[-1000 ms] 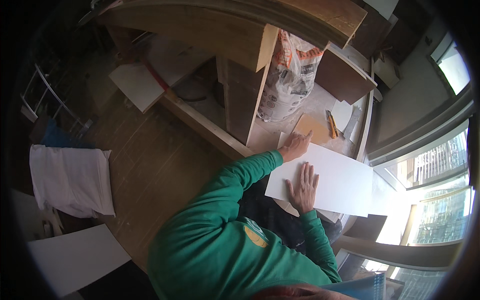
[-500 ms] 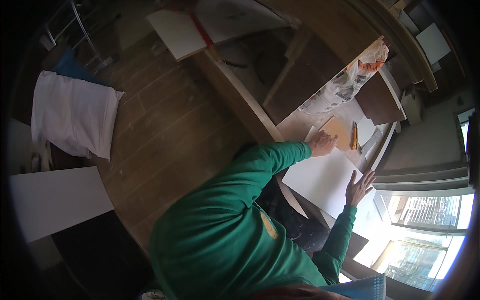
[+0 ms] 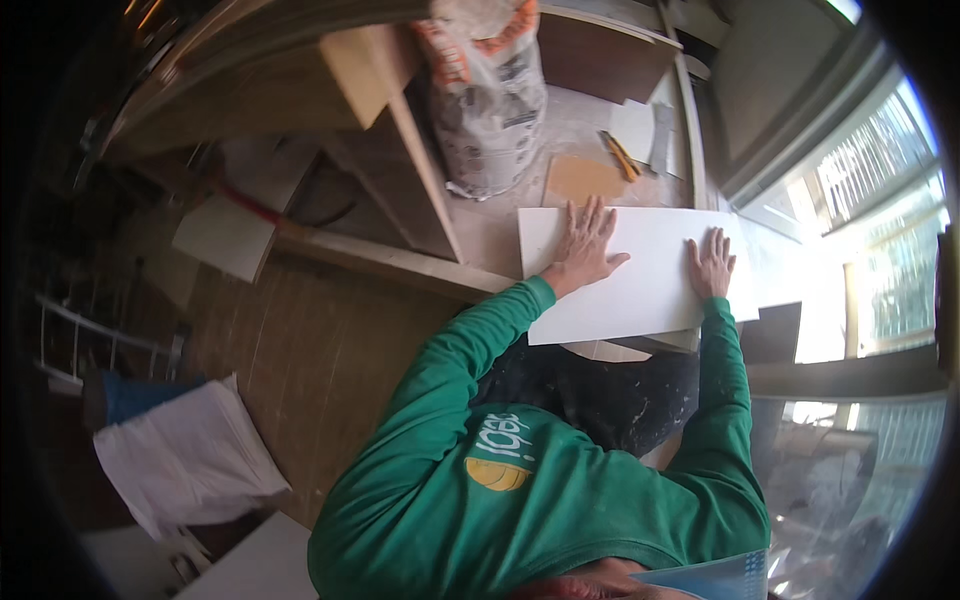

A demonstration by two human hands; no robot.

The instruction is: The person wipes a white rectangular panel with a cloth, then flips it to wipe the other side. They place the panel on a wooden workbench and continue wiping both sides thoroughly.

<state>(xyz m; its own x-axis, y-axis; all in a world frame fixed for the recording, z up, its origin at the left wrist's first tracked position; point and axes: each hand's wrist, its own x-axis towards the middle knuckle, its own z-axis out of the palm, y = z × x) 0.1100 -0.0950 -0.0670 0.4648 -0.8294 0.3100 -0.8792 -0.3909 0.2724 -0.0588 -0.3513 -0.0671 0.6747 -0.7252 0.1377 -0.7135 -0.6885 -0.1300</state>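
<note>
My left hand [image 3: 585,250] lies open on the left part of a white rectangular board [image 3: 640,300], its fingertips near the top edge and its thumb stretched rightward. My right hand [image 3: 712,262] rests open toward the board's right end, palm down. Just beyond the board lies a tan square piece [image 3: 580,178], with a yellow utility knife [image 3: 622,158] beside it and a grey flat blade tool [image 3: 660,140] farther right.
A large printed sack [image 3: 490,120] stands at the back beside wooden cabinet panels [image 3: 410,165]. A red-handled tool [image 3: 245,208] lies at the left. A metal ladder-like frame [image 3: 100,340] and white cloth [image 3: 185,455] are at lower left. Bright windows [image 3: 870,200] line the right.
My left hand has flattened out on the board from a bent, pointing shape. My right hand, lifted half a second ago, is down on the board farther right. The view has shifted.
</note>
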